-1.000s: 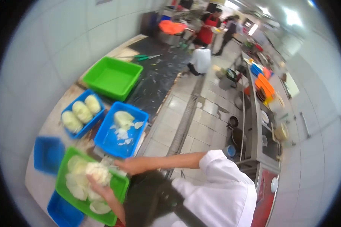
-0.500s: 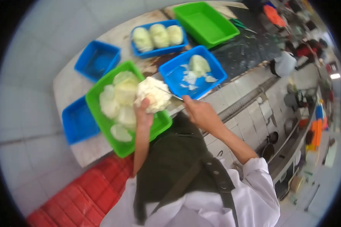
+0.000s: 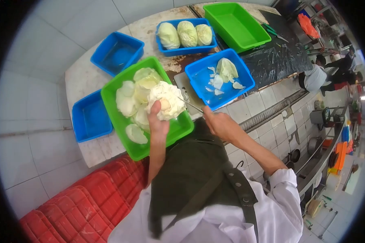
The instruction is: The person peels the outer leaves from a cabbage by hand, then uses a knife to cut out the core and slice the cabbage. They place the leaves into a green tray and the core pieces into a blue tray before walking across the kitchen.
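My left hand (image 3: 158,120) is closed round a pale cabbage (image 3: 168,97), its stem end facing up, above a green tub (image 3: 146,152). Gripped in my right hand (image 3: 219,123) is a knife (image 3: 192,105), whose blade reaches the cabbage's right side; how deep the tip goes is hidden. Loose cabbage leaves (image 3: 136,133) lie inside the green tub. To the right, a blue tub (image 3: 198,77) contains a cabbage chunk (image 3: 226,69) and several scraps of leaf.
Whole cabbages (image 3: 187,34) fill a blue tray (image 3: 186,52) at the back. Other blue tubs (image 3: 117,52) and another green tub (image 3: 237,26) stand on the worktop. Green-handled scissors (image 3: 275,32) lie on black plastic. Red crates (image 3: 85,194) are below left. A person (image 3: 314,77) is far right.
The camera view has shifted, so the tubs appear farther right and higher. My left hand still holds the cabbage, and the knife stays against its right side.
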Motion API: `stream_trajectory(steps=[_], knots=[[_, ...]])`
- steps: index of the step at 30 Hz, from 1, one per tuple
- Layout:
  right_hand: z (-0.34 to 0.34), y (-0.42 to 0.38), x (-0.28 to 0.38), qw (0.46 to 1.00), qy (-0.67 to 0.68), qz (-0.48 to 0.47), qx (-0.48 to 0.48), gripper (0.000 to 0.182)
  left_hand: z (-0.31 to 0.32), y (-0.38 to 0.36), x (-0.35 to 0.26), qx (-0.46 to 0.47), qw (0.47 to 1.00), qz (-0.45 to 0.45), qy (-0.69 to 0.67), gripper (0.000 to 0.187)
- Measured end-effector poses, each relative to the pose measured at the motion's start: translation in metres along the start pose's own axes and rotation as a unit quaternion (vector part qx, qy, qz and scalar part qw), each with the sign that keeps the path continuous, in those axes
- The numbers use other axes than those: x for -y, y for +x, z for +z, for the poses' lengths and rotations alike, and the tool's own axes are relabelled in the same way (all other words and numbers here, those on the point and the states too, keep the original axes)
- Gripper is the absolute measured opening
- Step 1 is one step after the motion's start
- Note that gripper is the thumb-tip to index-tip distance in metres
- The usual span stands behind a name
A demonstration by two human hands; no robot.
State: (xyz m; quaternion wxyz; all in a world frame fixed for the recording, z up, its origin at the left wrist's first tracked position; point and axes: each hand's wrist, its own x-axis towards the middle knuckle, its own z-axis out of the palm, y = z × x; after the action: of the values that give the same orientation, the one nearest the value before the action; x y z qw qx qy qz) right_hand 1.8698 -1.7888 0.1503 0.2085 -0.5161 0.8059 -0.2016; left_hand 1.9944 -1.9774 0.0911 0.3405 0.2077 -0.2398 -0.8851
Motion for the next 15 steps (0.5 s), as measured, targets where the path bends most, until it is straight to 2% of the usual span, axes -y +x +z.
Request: stream_trajectory(steps=[2,4,5,10,11,13,15], knots=[[0.002,0.000,-0.001,1.000,0.027,-0.014,-0.006,0.026,0.004,-0.008,-0.004,0.002,1.000,0.004,0.012,0.070],[0.005,0.006,0.003,0.996,0.014,-0.033,-0.085,0.024,0.010,-0.005,-0.008,0.031,0.998,0.040,0.046,0.070],[0.004,0.010,0.005,0.995,0.013,-0.038,-0.087,0.024,0.014,-0.004,-0.011,0.032,0.997,0.046,0.046,0.070],[0.007,0.015,0.016,0.987,-0.106,0.018,-0.121,0.028,0.035,-0.007,-0.011,-0.025,0.996,0.041,0.069,0.062],[0.011,0.016,0.020,0.987,-0.106,0.018,-0.119,0.028,0.036,-0.008,-0.008,-0.027,0.996,0.041,0.069,0.062],[0.021,0.021,0.027,0.981,-0.131,0.102,-0.105,0.028,0.036,-0.005,-0.003,-0.075,0.997,0.031,0.002,0.055],[0.045,0.034,0.021,0.978,-0.123,0.102,-0.134,0.022,0.032,0.000,0.006,-0.098,0.995,0.031,-0.002,0.055]])
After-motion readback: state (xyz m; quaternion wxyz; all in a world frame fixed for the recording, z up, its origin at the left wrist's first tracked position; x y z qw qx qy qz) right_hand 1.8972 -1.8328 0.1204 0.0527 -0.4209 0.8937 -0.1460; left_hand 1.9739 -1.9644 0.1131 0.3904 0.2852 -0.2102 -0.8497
